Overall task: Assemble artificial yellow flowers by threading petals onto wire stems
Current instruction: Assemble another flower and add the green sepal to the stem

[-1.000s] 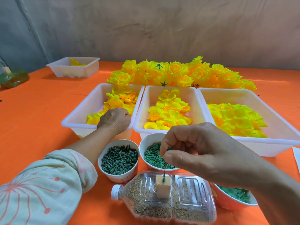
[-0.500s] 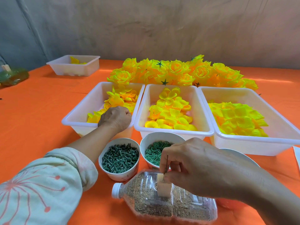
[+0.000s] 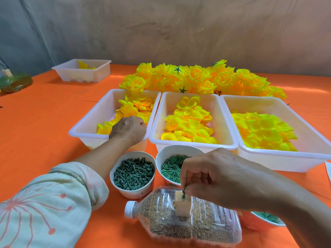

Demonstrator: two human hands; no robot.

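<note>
Change since the earlier views: right hand (image 3: 220, 178) has come down the wire stem (image 3: 186, 181); a second ago it pinched the stem high above the ring bowl, now thumb and forefinger are clamped on it just above the wooden block (image 3: 181, 205), and the wire tip shows above the fingers; a small green piece (image 3: 184, 194) sits on the wire at the block's top. Left hand (image 3: 128, 130) has hardly shifted; it rests knuckles-up among the petals in the left tray (image 3: 100, 113); its fingertips are hidden, so whether it grips a petal cannot be told.

Task item: wire stem upright, planted in the block; the block is fixed on a clear bottle (image 3: 211, 228) that lies on its side and is filled with sandy grain, white cap (image 3: 129, 209) to the left.

Containers:
- left tray: curled yellow petals (image 3: 130, 109);
- middle tray (image 3: 168, 108): rounded yellow petals (image 3: 189, 122);
- right tray (image 3: 279, 161): flatter yellow-green petals (image 3: 263, 129);
- far small tray (image 3: 84, 76): a few yellow pieces;
- left bowl (image 3: 132, 193): dark green pegs (image 3: 133, 173);
- next bowl (image 3: 179, 149): green rings (image 3: 171, 170);
- orange bowl (image 3: 250, 221): green pieces, mostly hidden by the right forearm.

Behind the trays: a heap of finished yellow flowers (image 3: 197, 79); all on an orange cloth (image 3: 44, 113).
</note>
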